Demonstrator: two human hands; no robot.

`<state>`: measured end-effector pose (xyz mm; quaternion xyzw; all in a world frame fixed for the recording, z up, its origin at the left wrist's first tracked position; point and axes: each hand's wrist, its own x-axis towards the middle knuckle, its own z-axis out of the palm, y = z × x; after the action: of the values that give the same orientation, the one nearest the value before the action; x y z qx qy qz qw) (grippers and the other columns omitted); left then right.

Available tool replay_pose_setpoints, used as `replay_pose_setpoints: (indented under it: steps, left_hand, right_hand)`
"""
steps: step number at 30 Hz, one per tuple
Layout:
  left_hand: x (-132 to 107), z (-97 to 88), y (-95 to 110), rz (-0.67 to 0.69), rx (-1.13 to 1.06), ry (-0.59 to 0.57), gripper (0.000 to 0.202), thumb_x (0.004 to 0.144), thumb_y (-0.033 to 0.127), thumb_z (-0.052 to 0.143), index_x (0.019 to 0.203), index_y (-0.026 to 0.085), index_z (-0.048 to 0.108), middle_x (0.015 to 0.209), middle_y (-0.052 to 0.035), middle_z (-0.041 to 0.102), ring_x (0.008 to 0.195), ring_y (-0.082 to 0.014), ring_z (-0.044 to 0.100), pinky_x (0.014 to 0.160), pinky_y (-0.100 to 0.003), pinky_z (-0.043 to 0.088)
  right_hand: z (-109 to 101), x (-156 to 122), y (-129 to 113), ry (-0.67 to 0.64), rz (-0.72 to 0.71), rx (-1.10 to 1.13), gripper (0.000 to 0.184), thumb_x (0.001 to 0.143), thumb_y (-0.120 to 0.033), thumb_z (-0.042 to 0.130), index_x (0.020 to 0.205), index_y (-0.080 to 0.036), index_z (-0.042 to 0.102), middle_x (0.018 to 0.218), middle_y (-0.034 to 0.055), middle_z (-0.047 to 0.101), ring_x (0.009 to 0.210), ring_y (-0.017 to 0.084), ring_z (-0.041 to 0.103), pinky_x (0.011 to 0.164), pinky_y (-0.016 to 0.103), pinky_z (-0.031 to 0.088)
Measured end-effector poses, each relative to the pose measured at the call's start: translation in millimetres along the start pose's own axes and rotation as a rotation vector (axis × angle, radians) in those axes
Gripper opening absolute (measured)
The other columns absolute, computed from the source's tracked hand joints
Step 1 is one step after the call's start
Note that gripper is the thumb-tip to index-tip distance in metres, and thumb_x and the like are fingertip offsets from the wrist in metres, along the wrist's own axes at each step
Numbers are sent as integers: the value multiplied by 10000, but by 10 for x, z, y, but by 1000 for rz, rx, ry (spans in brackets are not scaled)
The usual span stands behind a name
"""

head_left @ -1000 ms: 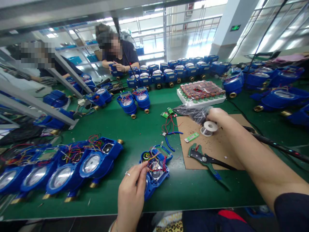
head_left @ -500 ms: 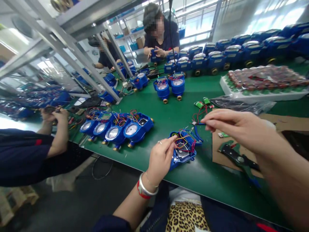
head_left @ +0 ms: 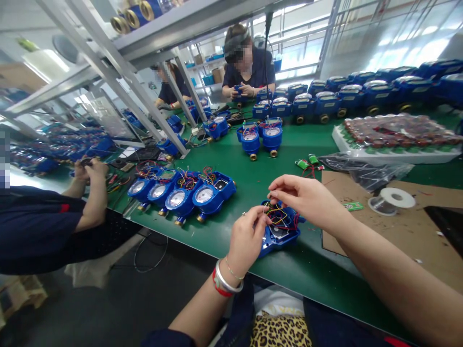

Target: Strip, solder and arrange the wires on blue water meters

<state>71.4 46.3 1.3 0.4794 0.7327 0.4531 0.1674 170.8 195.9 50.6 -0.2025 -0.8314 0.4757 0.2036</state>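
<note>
An opened blue water meter [head_left: 282, 233] with red, yellow and black wires lies on the green table [head_left: 246, 178] near its front edge. My left hand [head_left: 246, 238] rests on the meter's left side, fingers curled and pinching at the wires. My right hand [head_left: 307, 197] reaches over the meter from the right, its fingertips pinched together above the wires. What the fingers pinch is too small to name.
A row of open blue meters [head_left: 184, 195] lies to the left. A solder spool [head_left: 392, 200] sits on brown cardboard [head_left: 408, 231] at right, with a plastic bag [head_left: 365, 168] and a tray of red parts [head_left: 398, 132] behind. Co-workers sit left and opposite.
The view has swung left. My right hand has left the solder spool and come across to the meter, fingers pinched over the wires. My left hand has stayed on the meter.
</note>
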Motion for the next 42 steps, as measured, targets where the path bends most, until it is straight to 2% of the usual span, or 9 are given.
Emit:
replay_pose_setpoints:
  steps: [2,5,10,16,25,31,33,36,42]
  left_hand:
    - [1,-3,6,0,2,5,192,955,229,442,1074,196,589,873,-17,705,832,-159,642,779,-277,466]
    - [-1,-5,8,5,-2,0,188,957,224,437,1065,198,590,868,-14,701,837,-156,637,782,-275,459]
    - [-7,-5,0,1,-15,-8,187,958,222,434,1060,201,589,873,-10,698,840,-155,637,773,-270,461]
    - [-2,-20,6,3,-13,-5,211,957,224,424,1070,197,600,870,-25,695,852,-168,639,763,-275,475]
    - [3,-21,8,8,-8,-9,210,955,224,425,1058,196,606,877,-29,699,857,-171,641,763,-276,482]
    - [0,-25,-3,11,-4,-12,183,949,216,438,1010,197,610,883,-29,701,861,-173,642,772,-282,478]
    - [-8,-16,-12,-10,-31,0,191,942,208,457,1091,200,577,880,-21,707,853,-166,649,786,-282,478]
    - [-16,-1,-23,-44,-92,21,325,930,190,482,1255,186,460,863,-10,719,835,-153,665,814,-286,484]
    - [-13,0,-30,-42,-85,35,491,918,187,505,1382,188,343,925,-28,727,905,-167,673,853,-314,496]
  right_hand:
    - [11,-26,-22,21,-13,-94,74,860,-241,562,878,-240,634,812,-25,703,737,156,668,669,267,531]
    - [30,-44,-27,11,-5,-116,107,873,-200,535,897,-240,630,805,-33,703,733,141,668,654,237,533]
    - [62,-43,-17,-2,47,-64,110,876,-186,527,896,-233,625,793,-35,696,701,124,667,633,208,540]
    - [81,-39,11,-32,54,21,78,875,-228,542,888,-231,619,758,-31,691,657,135,671,610,233,546]
    - [121,-55,29,-38,96,198,82,864,-257,552,922,-235,605,776,-22,697,697,151,684,627,253,563]
    - [125,-83,-38,-43,52,51,192,845,-211,572,1035,-242,575,794,-41,708,736,153,680,691,274,535]
    - [138,-96,-39,-35,13,9,212,845,-209,588,1051,-245,554,781,-51,703,725,151,670,678,272,519]
    - [182,-118,-13,-41,-43,-8,238,856,-211,590,1083,-250,528,799,-47,701,735,157,667,678,275,512]
    - [266,-157,52,-79,-123,-133,475,881,-170,544,1326,-265,407,894,-26,701,802,174,666,737,307,506]
